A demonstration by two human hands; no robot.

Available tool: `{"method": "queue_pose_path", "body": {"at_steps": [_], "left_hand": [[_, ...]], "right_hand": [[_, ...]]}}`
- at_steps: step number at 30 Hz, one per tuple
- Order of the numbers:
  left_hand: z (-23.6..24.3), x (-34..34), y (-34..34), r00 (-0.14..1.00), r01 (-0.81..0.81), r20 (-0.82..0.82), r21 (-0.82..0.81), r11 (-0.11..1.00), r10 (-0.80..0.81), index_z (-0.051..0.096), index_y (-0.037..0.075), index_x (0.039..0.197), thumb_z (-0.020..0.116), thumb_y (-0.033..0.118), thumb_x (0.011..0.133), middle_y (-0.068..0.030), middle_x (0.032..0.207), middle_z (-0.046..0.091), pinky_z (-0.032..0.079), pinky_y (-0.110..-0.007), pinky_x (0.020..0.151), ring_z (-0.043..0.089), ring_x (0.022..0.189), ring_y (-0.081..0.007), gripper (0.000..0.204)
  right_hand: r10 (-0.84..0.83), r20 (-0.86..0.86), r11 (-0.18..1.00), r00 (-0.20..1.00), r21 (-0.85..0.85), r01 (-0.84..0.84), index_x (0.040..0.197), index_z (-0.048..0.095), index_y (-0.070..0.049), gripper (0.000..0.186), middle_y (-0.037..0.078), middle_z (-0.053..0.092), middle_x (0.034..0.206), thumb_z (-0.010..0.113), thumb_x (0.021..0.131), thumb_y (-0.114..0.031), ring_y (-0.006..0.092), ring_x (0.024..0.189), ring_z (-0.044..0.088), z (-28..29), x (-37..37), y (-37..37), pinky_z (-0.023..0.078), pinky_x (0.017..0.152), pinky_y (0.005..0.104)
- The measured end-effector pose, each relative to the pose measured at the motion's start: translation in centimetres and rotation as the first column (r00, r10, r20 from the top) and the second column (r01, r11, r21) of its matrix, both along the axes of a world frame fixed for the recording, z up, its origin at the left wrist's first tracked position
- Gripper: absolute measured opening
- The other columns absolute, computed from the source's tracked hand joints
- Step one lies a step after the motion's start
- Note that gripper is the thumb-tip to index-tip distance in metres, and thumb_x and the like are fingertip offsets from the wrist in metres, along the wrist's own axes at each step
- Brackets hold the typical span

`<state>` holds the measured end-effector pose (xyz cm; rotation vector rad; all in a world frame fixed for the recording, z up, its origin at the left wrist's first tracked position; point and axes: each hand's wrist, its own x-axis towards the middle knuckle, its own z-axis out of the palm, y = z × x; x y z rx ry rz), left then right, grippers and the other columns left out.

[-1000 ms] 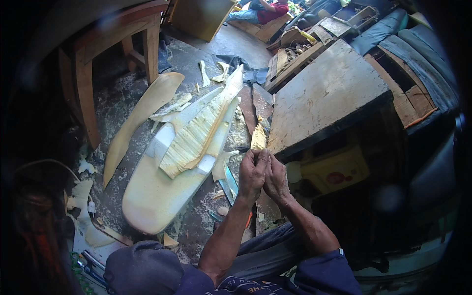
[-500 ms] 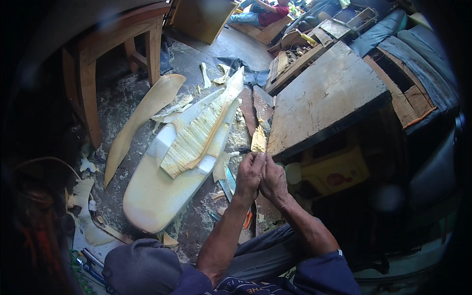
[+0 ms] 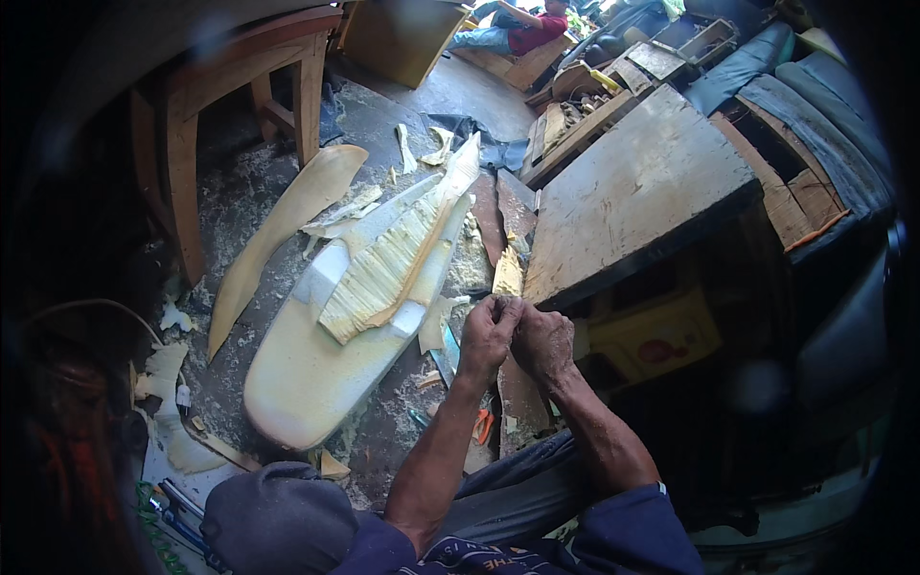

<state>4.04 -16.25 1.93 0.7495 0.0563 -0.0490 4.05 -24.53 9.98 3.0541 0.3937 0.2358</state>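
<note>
My left hand (image 3: 487, 337) and my right hand (image 3: 542, 342) are closed together, fingertips meeting on something I cannot make out. Just beyond them is a small pale yellow crumbly foam piece (image 3: 507, 271); whether they grip it is hidden. To their left lies a long cream padded shape (image 3: 302, 388), with ridged yellow foam (image 3: 369, 283) on top. Farther left is a curved tan cut piece (image 3: 259, 249). A scuffed board (image 3: 632, 192) stands right beside my hands, and a turquoise strip (image 3: 444, 362) shows beside my left wrist.
A wooden stool or table frame (image 3: 182, 144) stands upper left. Piled wood (image 3: 786, 211) and folded grey-blue material fill the right, above a yellow jerrycan (image 3: 656, 340). A person (image 3: 532, 34) in red sits at the back. Foam scraps and an orange-handled tool (image 3: 483, 426) lie around.
The view has shifted a little, the surroundings sitting slightly lower and more to the right. My right hand has turned slightly, its knuckles now more rounded upward; both hands stay closed together.
</note>
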Motion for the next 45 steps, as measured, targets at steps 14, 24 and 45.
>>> {"method": "queue_pose_path", "body": {"at_steps": [14,24,45], "left_hand": [[2.3,-0.9,2.2,0.999,0.016,-0.034,-0.358,0.934,-0.03,0.062,0.009,0.077,0.051,0.032,0.108,0.0023,0.066,0.057,0.036,-0.021,0.055,0.046,0.057,-0.0064,0.041],[1.4,-0.6,2.3,0.937,-0.103,-0.329,-0.586,0.804,-0.12,0.064,0.008,0.082,0.053,0.036,0.107,0.0004,0.074,0.06,0.046,-0.026,0.058,0.054,0.063,-0.0082,0.039],[1.5,-1.8,-1.2,0.995,-0.074,-0.098,-0.685,0.725,0.009,0.061,0.01,0.104,0.054,0.024,0.107,-0.0002,0.097,0.062,0.052,-0.027,0.084,0.06,0.092,-0.0097,0.016]], "right_hand": [[-0.056,0.097,0.968,0.994,0.25,0.03,0.094,0.07,-0.006,0.031,0.02,0.066,0.066,0.054,0.102,-0.032,0.039,0.062,0.069,0.0,-0.6,2.1,0.055,0.057,0.0489],[0.164,0.066,0.983,0.984,0.078,-0.169,0.092,0.061,-0.005,0.039,0.02,0.067,0.066,0.045,0.105,-0.038,0.0401,0.061,0.069,-0.5,-1.2,2.7,0.054,0.056,0.052],[0.013,-0.373,0.637,0.928,0.719,0.28,0.117,0.056,0.0,0.044,0.02,0.062,0.105,0.035,0.11,-0.039,0.0307,0.105,0.06,-1.0,-1.1,1.2,0.046,0.093,0.0405]]}}
